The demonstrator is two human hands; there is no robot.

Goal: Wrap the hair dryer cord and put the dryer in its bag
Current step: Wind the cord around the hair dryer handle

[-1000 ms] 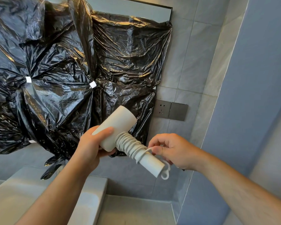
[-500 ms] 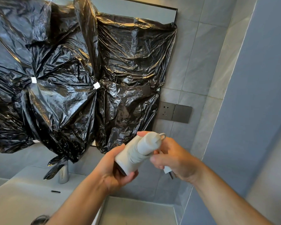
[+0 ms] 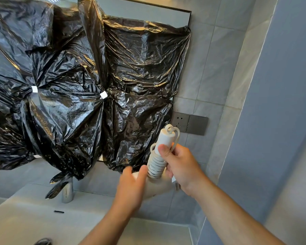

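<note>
Over the sink (image 3: pixel 34 218), you held the dryer (image 3: pixel 159 184) handle-up, your right hand (image 3: pixel 181 167) clenched on its cord (image 3: pixel 155 165)-wrapped handle, thumb pinning the coils. Your left hand (image 3: pixel 131 188), blurred, cupped the barrel; its grip couldn't be judged. The dryer looked light and rigid, the cord springy. No dryer bag showed.

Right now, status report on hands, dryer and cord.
Right hand grips handle over wound cord. Left hand cups hair dryer body. No dryer bag in view.
</note>
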